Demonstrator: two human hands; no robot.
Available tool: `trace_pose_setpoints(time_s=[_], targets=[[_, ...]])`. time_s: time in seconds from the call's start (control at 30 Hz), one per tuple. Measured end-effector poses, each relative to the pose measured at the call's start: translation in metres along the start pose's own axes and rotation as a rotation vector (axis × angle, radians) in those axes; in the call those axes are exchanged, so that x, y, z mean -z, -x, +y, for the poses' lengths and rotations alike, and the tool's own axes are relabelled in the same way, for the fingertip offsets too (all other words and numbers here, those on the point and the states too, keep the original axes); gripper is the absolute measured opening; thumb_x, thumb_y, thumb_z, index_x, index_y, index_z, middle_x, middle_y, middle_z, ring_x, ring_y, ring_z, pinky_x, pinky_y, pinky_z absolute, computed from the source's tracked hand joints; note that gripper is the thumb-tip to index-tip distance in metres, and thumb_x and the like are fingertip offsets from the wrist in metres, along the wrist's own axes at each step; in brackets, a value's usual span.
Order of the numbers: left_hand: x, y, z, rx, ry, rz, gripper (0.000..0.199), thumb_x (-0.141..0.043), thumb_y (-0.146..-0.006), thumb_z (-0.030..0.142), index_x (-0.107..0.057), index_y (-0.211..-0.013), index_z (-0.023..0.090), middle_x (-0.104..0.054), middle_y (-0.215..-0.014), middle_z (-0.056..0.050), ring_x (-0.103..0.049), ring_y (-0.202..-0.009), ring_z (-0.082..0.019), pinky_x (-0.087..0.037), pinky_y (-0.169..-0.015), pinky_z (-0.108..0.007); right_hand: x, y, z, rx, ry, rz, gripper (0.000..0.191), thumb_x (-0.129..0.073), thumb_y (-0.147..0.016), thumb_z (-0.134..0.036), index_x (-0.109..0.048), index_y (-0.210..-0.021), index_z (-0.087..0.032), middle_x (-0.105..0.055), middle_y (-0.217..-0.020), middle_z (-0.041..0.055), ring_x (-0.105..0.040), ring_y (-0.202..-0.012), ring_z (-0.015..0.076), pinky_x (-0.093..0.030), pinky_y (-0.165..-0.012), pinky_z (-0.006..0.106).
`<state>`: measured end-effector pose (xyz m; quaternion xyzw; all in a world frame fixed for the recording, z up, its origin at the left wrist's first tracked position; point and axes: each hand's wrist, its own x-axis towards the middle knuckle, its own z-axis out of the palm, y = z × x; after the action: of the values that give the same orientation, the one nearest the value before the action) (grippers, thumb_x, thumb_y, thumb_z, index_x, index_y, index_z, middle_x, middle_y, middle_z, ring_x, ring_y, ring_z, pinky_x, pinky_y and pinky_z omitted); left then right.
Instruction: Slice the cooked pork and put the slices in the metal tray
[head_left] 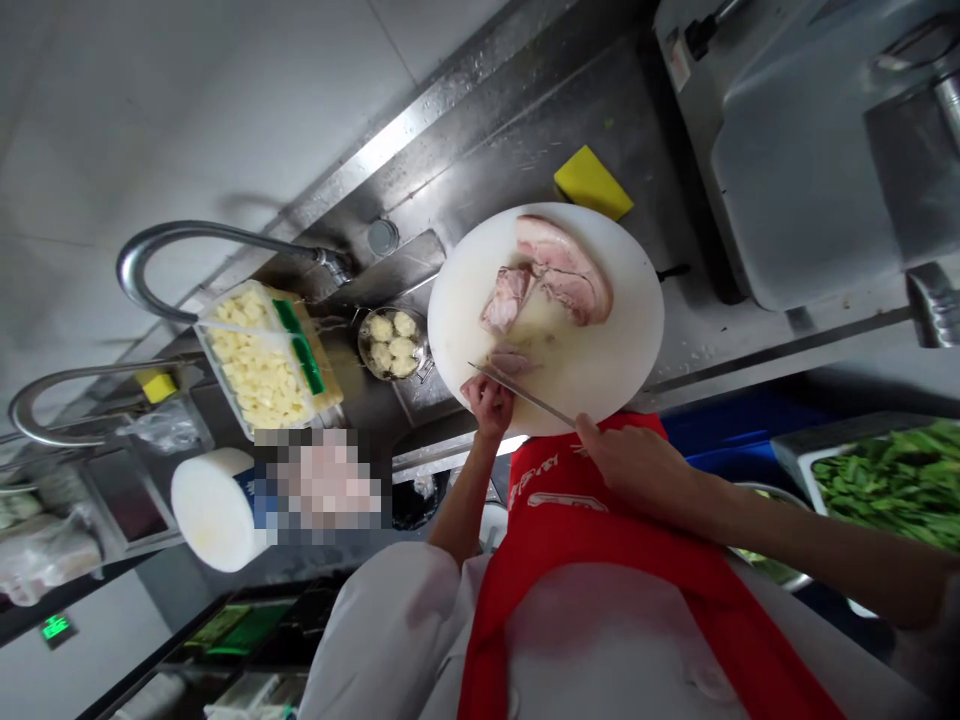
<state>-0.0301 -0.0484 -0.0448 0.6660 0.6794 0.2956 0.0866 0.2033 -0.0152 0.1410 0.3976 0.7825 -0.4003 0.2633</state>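
A knife (523, 393) is in my right hand (600, 445), whose fingers are closed round its handle. The blade slants up and left over the near part of a round white cutting board (465, 290). Just on the near side of the blade, my left hand (491, 402) is curled down at the board; what its fingers hold is hidden. Beyond the blade lies a small slice of meat (514, 358). Farther back are a chunk of meat (508, 297) and a larger, curved piece of pale pork with skin (570, 265).
A yellow sponge-like block (592, 182) lies behind the board. To the left are a pan of pale round lumps (392, 343), a tub of pale chunks (259, 365) and a curved faucet (195, 232). Leafy greens (892, 480) fill a crate at right. Someone, blurred out, is at left.
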Motion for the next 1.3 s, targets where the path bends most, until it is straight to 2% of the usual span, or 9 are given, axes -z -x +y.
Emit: trace_pose_setpoints(time_s=[0.17, 0.37, 0.53, 0.77, 0.93, 1.13, 1.3], targets=[[0.001, 0.000, 0.000, 0.015, -0.007, 0.013, 0.016, -0.054, -0.086, 0.030, -0.066, -0.083, 0.019, -0.060, -0.097, -0.011, -0.054, -0.096, -0.023, -0.040, -0.092, -0.042, 0.007, -0.013, -0.006, 0.037, -0.004, 0.071, 0.041, -0.031, -0.093, -0.007, -0.040, -0.133, -0.004, -0.071, -0.093, 0.0197, -0.072, -0.090, 0.0286, -0.052, -0.070, 0.033], [0.001, 0.001, -0.002, 0.064, 0.044, -0.048, 0.016, -0.055, -0.087, 0.030, -0.066, -0.084, 0.018, -0.060, -0.098, -0.011, -0.054, -0.098, -0.024, -0.038, -0.094, -0.044, 0.001, -0.001, -0.001, -0.015, -0.046, -0.021, 0.038, -0.033, -0.093, -0.006, -0.044, -0.129, -0.008, -0.072, -0.085, 0.0148, -0.073, -0.080, 0.0282, -0.052, -0.066, 0.033], [0.001, 0.001, -0.002, 0.064, 0.026, -0.016, 0.013, -0.056, -0.087, 0.027, -0.066, -0.087, 0.019, -0.060, -0.099, -0.011, -0.055, -0.098, -0.023, -0.039, -0.094, -0.042, 0.009, -0.026, -0.012, 0.026, -0.039, 0.109, 0.040, -0.033, -0.095, -0.008, -0.040, -0.134, -0.005, -0.072, -0.094, 0.0198, -0.073, -0.091, 0.0280, -0.053, -0.072, 0.032], [0.002, -0.001, 0.002, 0.029, 0.075, 0.009, 0.014, -0.056, -0.087, 0.028, -0.067, -0.090, 0.019, -0.061, -0.098, -0.010, -0.056, -0.096, -0.022, -0.038, -0.094, -0.042, -0.006, -0.003, -0.001, -0.026, -0.067, 0.006, 0.039, -0.032, -0.094, -0.007, -0.043, -0.131, -0.008, -0.073, -0.087, 0.0160, -0.073, -0.082, 0.0282, -0.052, -0.066, 0.032], [0.003, -0.001, 0.000, 0.015, 0.038, 0.015, 0.014, -0.056, -0.086, 0.028, -0.066, -0.088, 0.019, -0.061, -0.098, -0.011, -0.055, -0.097, -0.023, -0.039, -0.093, -0.042, 0.002, -0.025, -0.010, 0.030, -0.032, 0.109, 0.042, -0.032, -0.093, -0.005, -0.040, -0.135, -0.005, -0.071, -0.096, 0.0203, -0.072, -0.092, 0.0279, -0.052, -0.071, 0.032], [0.000, 0.000, 0.000, 0.022, 0.043, 0.003, 0.014, -0.056, -0.085, 0.028, -0.067, -0.086, 0.019, -0.061, -0.097, -0.011, -0.055, -0.096, -0.023, -0.039, -0.093, -0.044, -0.009, -0.005, -0.006, -0.041, -0.052, -0.024, 0.042, -0.033, -0.093, -0.006, -0.039, -0.135, -0.005, -0.072, -0.086, 0.0181, -0.073, -0.085, 0.0285, -0.053, -0.068, 0.032], [0.001, 0.000, -0.001, 0.028, 0.030, -0.008, 0.014, -0.056, -0.086, 0.029, -0.066, -0.084, 0.019, -0.061, -0.098, -0.011, -0.055, -0.096, -0.023, -0.039, -0.093, -0.044, -0.008, -0.031, -0.014, 0.010, 0.006, 0.087, 0.040, -0.032, -0.093, -0.006, -0.041, -0.132, -0.004, -0.071, -0.094, 0.0221, -0.073, -0.091, 0.0286, -0.054, -0.071, 0.033]])
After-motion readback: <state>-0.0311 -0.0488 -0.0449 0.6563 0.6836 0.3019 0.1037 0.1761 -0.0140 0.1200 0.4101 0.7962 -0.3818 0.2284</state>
